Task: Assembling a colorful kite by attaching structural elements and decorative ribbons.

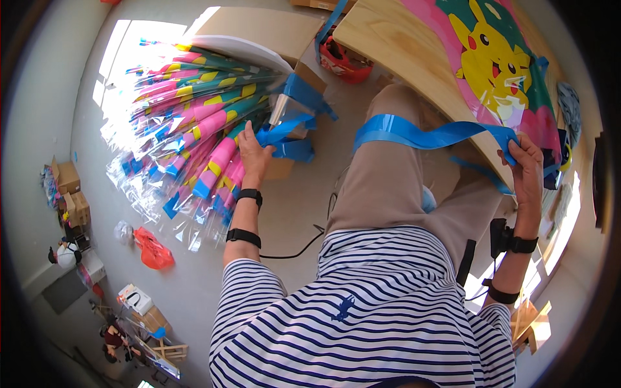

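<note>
A glossy blue plastic strip (430,134) lies across my thigh and rises to the right. My right hand (527,165) pinches its end between thumb and fingers, beside the table edge. On the left, my left hand (255,152) rests against a big fanned bundle of rolled sheets in clear plastic sleeves (207,116), coloured pink, green, yellow and blue. Its fingers are stretched out and apart, close to blue strips (284,129) at the bundle's gathered end. A second blue strip (482,173) hangs below the table edge near my right wrist.
The wooden table (381,39) carries a colourful sheet with a yellow cartoon animal (488,58). Below it stands a red basket (343,61). A cardboard box (259,29) is behind the bundle. A red plastic bag (154,247) and a black cable (291,253) lie on the floor.
</note>
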`<action>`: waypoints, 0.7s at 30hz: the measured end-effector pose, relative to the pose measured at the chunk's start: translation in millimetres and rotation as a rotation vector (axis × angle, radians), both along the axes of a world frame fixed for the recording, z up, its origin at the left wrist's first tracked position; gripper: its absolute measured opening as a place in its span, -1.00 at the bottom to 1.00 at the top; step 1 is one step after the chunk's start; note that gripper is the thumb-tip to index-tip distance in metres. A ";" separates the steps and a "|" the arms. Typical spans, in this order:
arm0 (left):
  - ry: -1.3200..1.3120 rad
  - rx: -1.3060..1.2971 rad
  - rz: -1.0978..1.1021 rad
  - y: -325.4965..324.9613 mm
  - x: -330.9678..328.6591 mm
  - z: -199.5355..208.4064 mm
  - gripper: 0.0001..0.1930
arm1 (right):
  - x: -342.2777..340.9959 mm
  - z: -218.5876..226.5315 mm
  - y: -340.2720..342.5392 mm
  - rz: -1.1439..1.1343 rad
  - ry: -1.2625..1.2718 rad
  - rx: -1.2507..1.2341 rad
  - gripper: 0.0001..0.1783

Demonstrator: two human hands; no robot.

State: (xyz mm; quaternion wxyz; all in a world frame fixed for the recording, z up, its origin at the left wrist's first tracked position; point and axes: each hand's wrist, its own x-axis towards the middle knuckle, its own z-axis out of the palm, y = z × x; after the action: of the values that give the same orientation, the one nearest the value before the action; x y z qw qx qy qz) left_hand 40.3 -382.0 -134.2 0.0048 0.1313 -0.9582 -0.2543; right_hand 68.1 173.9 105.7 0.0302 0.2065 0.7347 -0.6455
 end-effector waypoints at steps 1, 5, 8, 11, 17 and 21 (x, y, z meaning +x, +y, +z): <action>-0.085 0.028 0.041 -0.5 -1.2 2.1 0.01 | -0.4 -0.9 0.7 -0.002 -0.002 -0.002 -0.82; -0.184 -0.024 -0.043 -9.7 -3.8 -3.0 -0.08 | 1.5 -8.4 9.5 0.027 -0.052 -0.014 -0.80; -0.111 -0.041 -0.151 -4.8 -3.8 -0.7 -0.20 | 5.6 -16.0 11.3 -0.008 -0.060 -0.018 -0.79; -0.077 -0.068 -0.194 -8.8 -2.6 -5.5 -0.33 | 4.6 -18.9 8.4 -0.011 -0.074 -0.017 -0.80; -0.198 -0.057 -0.280 -17.8 -17.4 0.3 -0.38 | 3.0 -21.6 1.5 -0.024 -0.101 -0.025 -0.82; -0.209 0.052 -0.354 -25.0 -27.9 -9.0 -0.40 | 2.8 -23.9 0.7 -0.001 -0.111 -0.024 -0.81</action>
State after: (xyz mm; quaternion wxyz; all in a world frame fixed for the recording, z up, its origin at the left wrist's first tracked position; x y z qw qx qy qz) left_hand 12.4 -407.0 -143.2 -0.1426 -0.0137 -0.9548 -0.2606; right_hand 70.9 174.7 81.8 0.0731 0.2418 0.7242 -0.6417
